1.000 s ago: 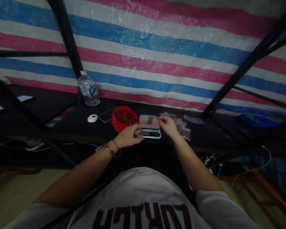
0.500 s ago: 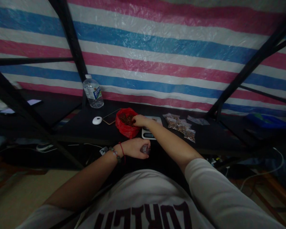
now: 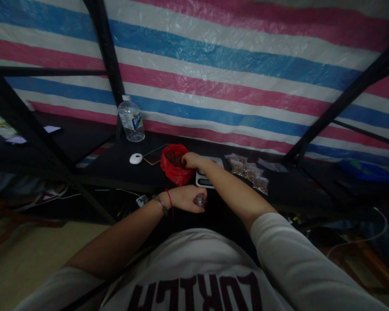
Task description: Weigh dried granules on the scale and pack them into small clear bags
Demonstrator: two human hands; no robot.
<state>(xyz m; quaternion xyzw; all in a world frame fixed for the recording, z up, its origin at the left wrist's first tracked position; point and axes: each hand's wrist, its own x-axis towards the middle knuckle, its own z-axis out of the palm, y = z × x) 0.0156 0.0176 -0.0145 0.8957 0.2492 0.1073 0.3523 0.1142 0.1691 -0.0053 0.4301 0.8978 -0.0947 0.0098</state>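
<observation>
My left hand point(image 3: 185, 199) is closed around a small clear plastic container point(image 3: 200, 200), held low in front of the table edge; the fingers cover most of it. My right hand point(image 3: 193, 160) reaches across to a red plastic bag point(image 3: 176, 174). Its curled fingertips dip into the small brown pieces point(image 3: 174, 158) inside the open bag, and what they pinch is hidden. Under my right wrist sits a white digital scale point(image 3: 205, 181), partly covered by the hand and forearm. Right of the scale lie several clear small bags point(image 3: 248, 170) filled with brownish pieces.
A large clear bottle point(image 3: 132, 121) stands at the back left, near a metal post. A white oval device point(image 3: 136, 158) and a phone-like flat object point(image 3: 153, 159) lie left of the red bag. Flat clear bags point(image 3: 272, 165) lie at the right. Striped sheeting hangs behind.
The view has shifted slightly, so the table things appear a little further right and higher. My right hand stays at the red bag, and my left hand still holds the clear container.
</observation>
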